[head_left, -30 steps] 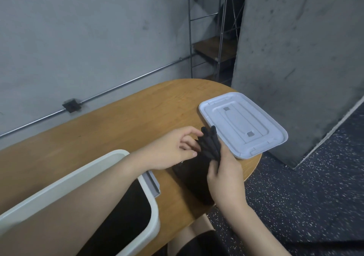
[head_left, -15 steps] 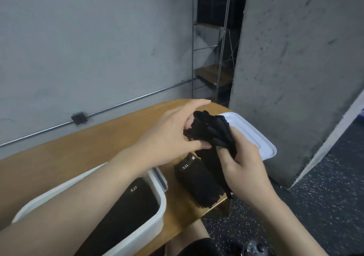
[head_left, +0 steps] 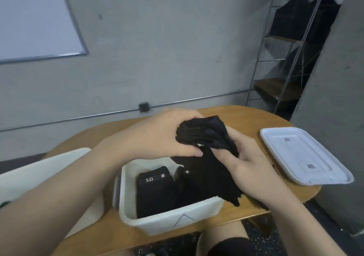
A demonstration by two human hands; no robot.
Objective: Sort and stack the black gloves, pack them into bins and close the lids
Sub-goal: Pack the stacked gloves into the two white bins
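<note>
Left fingers (head_left: 194, 153): your left hand (head_left: 157, 137) curls round the upper end of a bundle of black gloves (head_left: 204, 135), thumb under it, fingers over the top.
Right fingers (head_left: 226, 156): your right hand (head_left: 250, 167) pinches the same bundle from the right side, thumb pressed on the cloth.
Bundle: it hangs between your two hands above the bin (head_left: 171, 216), its lower end drooping over the bin's right rim.
Bin: white, open, just below your hands on the wooden surface (head_left: 246, 115); folded black gloves marked 5.11 (head_left: 155, 192) stand packed inside it.
Lid (head_left: 303, 157): it lies flat on the surface to your right, apart from the bin.
Second bin (head_left: 39, 169): pale, under your left forearm, beside the first.
Beyond: grey wall, whiteboard (head_left: 35, 19), metal shelf (head_left: 283, 58).
</note>
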